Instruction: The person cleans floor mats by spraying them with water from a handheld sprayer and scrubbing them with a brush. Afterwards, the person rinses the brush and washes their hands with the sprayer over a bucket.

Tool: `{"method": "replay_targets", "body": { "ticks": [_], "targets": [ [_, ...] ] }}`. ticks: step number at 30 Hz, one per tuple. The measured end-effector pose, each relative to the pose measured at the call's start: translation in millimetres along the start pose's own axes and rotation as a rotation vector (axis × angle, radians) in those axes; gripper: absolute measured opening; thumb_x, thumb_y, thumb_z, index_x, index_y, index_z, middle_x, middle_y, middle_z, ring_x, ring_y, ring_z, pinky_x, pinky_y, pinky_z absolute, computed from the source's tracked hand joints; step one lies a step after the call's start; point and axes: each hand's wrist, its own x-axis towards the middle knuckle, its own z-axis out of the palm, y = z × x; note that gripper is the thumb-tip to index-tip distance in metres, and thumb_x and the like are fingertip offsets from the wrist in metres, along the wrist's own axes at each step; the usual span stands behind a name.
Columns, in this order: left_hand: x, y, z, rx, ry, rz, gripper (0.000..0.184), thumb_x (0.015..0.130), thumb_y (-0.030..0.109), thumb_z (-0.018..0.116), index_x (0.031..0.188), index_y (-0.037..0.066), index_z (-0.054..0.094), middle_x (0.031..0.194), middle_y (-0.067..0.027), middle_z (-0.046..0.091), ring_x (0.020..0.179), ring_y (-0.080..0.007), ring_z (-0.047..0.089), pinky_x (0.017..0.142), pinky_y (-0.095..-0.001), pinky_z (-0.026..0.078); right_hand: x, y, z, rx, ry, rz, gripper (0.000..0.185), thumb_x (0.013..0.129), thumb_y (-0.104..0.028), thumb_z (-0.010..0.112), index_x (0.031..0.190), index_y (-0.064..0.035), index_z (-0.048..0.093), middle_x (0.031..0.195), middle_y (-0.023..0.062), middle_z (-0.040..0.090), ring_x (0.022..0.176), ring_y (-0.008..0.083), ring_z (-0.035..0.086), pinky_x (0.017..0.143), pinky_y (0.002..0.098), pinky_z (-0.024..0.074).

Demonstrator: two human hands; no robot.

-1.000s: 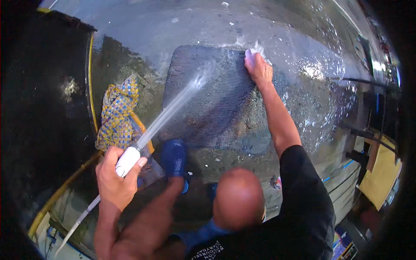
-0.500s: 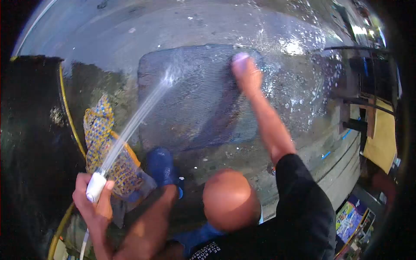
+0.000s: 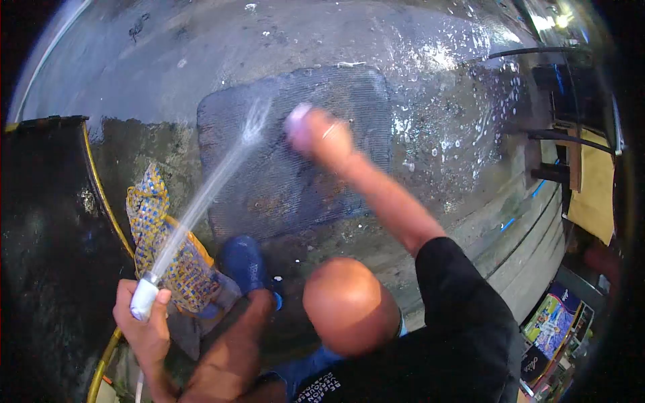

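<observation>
Two hands at work over one dark ribbed mat [image 3: 269, 191], centre of view, flat on the floor. Mat long axis roughly 9 to 3 o'clock, 3 o'clock end canted slightly toward 12. Right hand [image 3: 329, 142], motion-blurred, is closed around a pale purple block [image 3: 298, 125] above mid-mat; contact with the ribs cannot be told. Left hand [image 3: 146, 329], at 7 o'clock, is wrapped around a white nozzle [image 3: 143, 301], thumb along its side. Nozzle long axis runs 7 to 1 o'clock, outlet toward 1; its water jet [image 3: 207, 196] strikes the mat at 10 o'clock of centre.

Surface: grey floor [image 3: 457, 101], wet, glare strongest at 2 o'clock. Dark panel [image 3: 47, 228] between 8 and 9.

Surroundings: blue-yellow woven bag [image 3: 180, 258] at 8 o'clock, partly crossed by the jet; blue shoe [image 3: 243, 263] at the mat's 7 o'clock edge; tan board [image 3: 594, 188] at 3; printed box [image 3: 554, 324] at 4. Right forearm hides part of the mat; bent knee [image 3: 349, 305] blocks floor near 6.
</observation>
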Motion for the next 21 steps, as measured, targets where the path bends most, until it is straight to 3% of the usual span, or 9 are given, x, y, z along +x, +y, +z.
{"method": "replay_targets", "body": {
  "ticks": [2,4,5,7,10,15,17,18,21],
  "targets": [
    [3.3,0.8,4.3,-0.026,-0.053,-0.011,0.031,0.087,0.011,0.078,0.082,0.007,0.048,0.066,0.003,0.048,0.06,-0.0057,0.044,0.053,-0.0242,0.036,-37.8,-58.2,52.6,0.513,-0.046,-0.368,0.016,0.092,-0.024,0.056,0.104,-0.016,0.063,0.091,0.0114,0.07,0.074,0.0313,0.071,0.059,0.0479,0.0583],
    [4.3,6.9,6.6,0.014,-0.029,0.008,0.031,0.086,0.011,0.078,0.081,0.006,0.048,0.068,0.0026,0.05,0.061,-0.0059,0.045,0.053,-0.0248,0.036,-9.0,-31.3,54.6,0.508,0.085,-0.288,0.016,0.093,-0.024,0.056,0.104,-0.0146,0.063,0.096,0.0112,0.07,0.079,0.0314,0.072,0.061,0.0466,0.0589],
    [2.7,11.0,7.0,0.004,-0.011,-0.002,0.031,0.085,0.01,0.079,0.081,0.006,0.049,0.069,0.0025,0.05,0.061,-0.0059,0.045,0.053,-0.0249,0.036,23.8,-3.5,22.6,0.182,-0.068,-0.144,0.019,0.093,-0.028,0.057,0.103,-0.0128,0.063,0.104,0.0123,0.07,0.084,0.0307,0.072,0.063,0.0458,0.0593],
    [-2.5,6.0,3.3,0.009,0.002,-0.035,0.031,0.085,0.011,0.079,0.082,0.006,0.049,0.07,0.0027,0.05,0.063,-0.0053,0.044,0.054,-0.0247,0.036,78.5,67.5,23.2,0.297,0.061,0.454,0.027,0.094,-0.035,0.055,0.098,-0.0096,0.065,0.094,0.0168,0.074,0.083,0.0358,0.073,0.067,0.0503,0.0589],
    [-5.2,-4.1,0.9,-0.051,0.01,0.004,0.03,0.086,0.012,0.078,0.082,0.006,0.049,0.07,0.0037,0.048,0.064,-0.0047,0.041,0.055,-0.0239,0.035,101.5,59.7,-0.4,0.314,0.178,0.562,0.029,0.096,-0.032,0.052,0.095,-0.0079,0.067,0.089,0.0177,0.074,0.08,0.0373,0.074,0.066,0.0507,0.0591],
    [-2.2,-5.6,4.8,-0.047,-0.015,-0.005,0.03,0.087,0.012,0.077,0.082,0.006,0.048,0.07,0.0046,0.046,0.064,-0.0042,0.039,0.055,-0.0229,0.033,-25.6,-78.6,40.1,0.386,-0.045,-0.29,0.03,0.092,-0.037,0.058,0.108,-0.0121,0.06,0.089,0.0144,0.071,0.066,0.0321,0.071,0.059,0.0484,0.0587],
    [0.1,-3.5,0.3,-0.037,0.009,-0.002,0.03,0.087,0.011,0.077,0.083,0.007,0.048,0.07,0.0046,0.046,0.064,-0.0042,0.039,0.055,-0.0228,0.032,-49.4,-15.7,59.3,0.352,0.089,-0.062,0.028,0.094,-0.038,0.057,0.103,-0.0112,0.059,0.084,0.0146,0.071,0.067,0.0327,0.072,0.06,0.0494,0.0588],
    [-0.7,-3.2,0.5,-0.046,0.039,-0.009,0.03,0.087,0.011,0.077,0.082,0.007,0.048,0.07,0.0046,0.046,0.064,-0.0043,0.039,0.055,-0.0229,0.032,-26.6,15.4,-18.3,0.108,-0.237,0.148,0.031,0.095,-0.04,0.057,0.103,-0.0105,0.059,0.086,0.0142,0.072,0.072,0.0328,0.073,0.063,0.0495,0.0592],
    [-7.1,-6.7,-2.4,-0.05,0.026,-0.029,0.031,0.085,0.011,0.078,0.081,0.007,0.048,0.069,0.0042,0.046,0.064,-0.0044,0.039,0.055,-0.0235,0.032,-31.4,160.1,33.9,0.11,0.244,0.687,0.038,0.098,-0.044,0.058,0.104,-0.0065,0.057,0.097,0.0221,0.071,0.078,0.0441,0.07,0.066,0.0522,0.0563]
  ]
}}
